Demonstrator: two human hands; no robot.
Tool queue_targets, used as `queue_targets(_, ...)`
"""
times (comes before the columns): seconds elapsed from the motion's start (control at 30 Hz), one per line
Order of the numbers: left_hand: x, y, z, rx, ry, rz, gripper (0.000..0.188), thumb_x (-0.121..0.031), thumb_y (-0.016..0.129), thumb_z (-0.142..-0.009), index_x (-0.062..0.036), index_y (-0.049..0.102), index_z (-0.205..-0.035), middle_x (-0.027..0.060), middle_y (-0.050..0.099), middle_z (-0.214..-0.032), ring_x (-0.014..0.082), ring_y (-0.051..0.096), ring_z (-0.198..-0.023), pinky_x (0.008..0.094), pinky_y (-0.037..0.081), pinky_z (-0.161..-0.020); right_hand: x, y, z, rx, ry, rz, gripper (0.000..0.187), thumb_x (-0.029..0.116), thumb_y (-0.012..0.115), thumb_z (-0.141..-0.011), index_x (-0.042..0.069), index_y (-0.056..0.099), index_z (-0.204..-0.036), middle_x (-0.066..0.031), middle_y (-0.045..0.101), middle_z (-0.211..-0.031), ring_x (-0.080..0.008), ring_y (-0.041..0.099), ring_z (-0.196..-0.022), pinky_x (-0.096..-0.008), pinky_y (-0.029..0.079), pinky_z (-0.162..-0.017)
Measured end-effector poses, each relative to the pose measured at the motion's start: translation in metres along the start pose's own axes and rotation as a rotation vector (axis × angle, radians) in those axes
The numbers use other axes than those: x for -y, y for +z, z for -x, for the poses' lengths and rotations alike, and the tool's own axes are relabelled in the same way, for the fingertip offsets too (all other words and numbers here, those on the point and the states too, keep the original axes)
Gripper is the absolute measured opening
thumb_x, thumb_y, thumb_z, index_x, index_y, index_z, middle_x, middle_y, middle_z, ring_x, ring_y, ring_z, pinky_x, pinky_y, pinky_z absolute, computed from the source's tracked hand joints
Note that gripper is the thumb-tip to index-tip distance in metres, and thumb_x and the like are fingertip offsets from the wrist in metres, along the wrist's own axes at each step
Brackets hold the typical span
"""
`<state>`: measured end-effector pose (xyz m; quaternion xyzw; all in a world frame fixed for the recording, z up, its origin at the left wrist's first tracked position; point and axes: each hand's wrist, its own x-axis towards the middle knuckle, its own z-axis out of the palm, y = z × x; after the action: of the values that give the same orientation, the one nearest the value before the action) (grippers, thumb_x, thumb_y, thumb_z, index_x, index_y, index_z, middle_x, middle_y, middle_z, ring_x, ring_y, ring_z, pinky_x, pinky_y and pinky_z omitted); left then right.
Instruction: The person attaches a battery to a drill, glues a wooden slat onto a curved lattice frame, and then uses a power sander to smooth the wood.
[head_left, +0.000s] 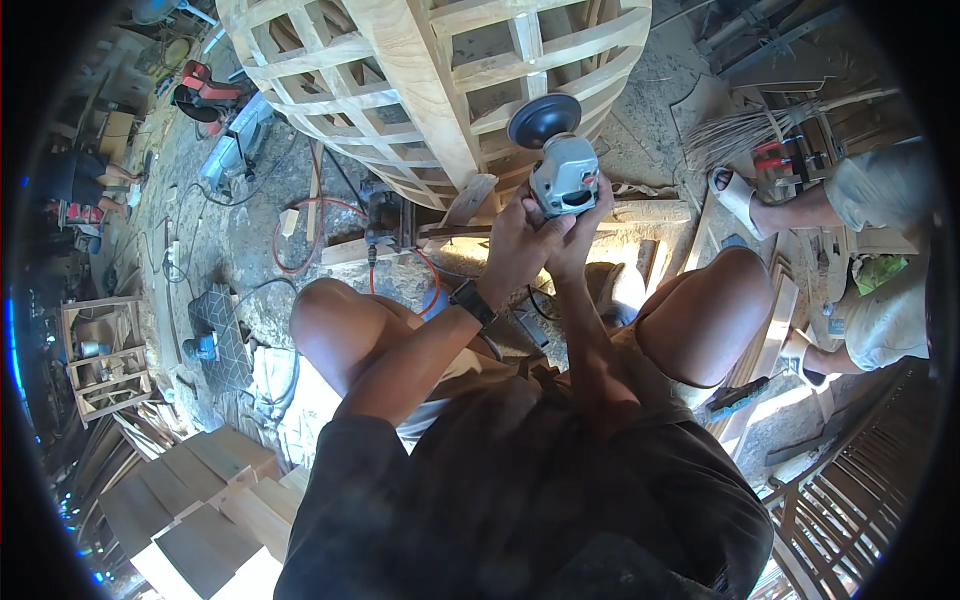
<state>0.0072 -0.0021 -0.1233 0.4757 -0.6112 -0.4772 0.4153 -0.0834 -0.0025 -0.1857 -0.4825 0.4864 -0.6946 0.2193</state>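
Observation:
Both my hands are closed round a grey angle grinder [566, 172] with a round black disc [544, 121] on its far end. My left hand [522, 243], below a dark wristwatch [473, 302], grips the tool's near left side. From the right, my right hand [584, 232] wraps the same body; its palm and some fingers are hidden. Just beyond stands a large curved wooden lattice frame [415, 75] with a broad central plank. The disc overlaps its lower right slats in view; whether it touches them I cannot tell.
A red power saw [205, 92] stands at the far left. An orange hose [278, 245] and cables cross the floor. Wooden boards [205, 495] are stacked at lower left, a slatted wooden piece [850, 480] at lower right. Another person's sandalled foot [740, 203] is close on the right.

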Motion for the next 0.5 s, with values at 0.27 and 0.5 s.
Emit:
queue_targets(0.27, -0.002, 0.003, 0.002, 0.011, -0.033, -0.035, 0.054, -0.027, 0.076, -0.083, -0.0003, 0.056, -0.124, 0.0173, 0.07, -0.106, 0.0305, 0.069, -0.098, 0.0381, 0.053, -0.085, 0.0, -0.005, -0.001, -0.016, 0.005, -0.033, 0.098, 0.026, 0.085, -0.079, -0.002, 0.019, -0.145, -0.017, 0.042, -0.128, -0.0256, 0.051, -0.116, -0.0388, 0.044, -0.098)
queue_targets(0.5, 0.005, 0.016, -0.002, 0.085, -0.061, -0.077, 0.055, -0.031, 0.076, -0.086, 0.0008, 0.056, -0.125, 0.0175, 0.069, -0.112, 0.0249, 0.068, -0.103, 0.0365, 0.052, -0.088, -0.006, -0.021, 0.002, -0.034, 0.086, -0.068, 0.096, 0.025, 0.083, -0.08, -0.002, 0.018, -0.145, -0.0178, 0.044, -0.127, -0.025, 0.052, -0.114, -0.0384, 0.044, -0.097)
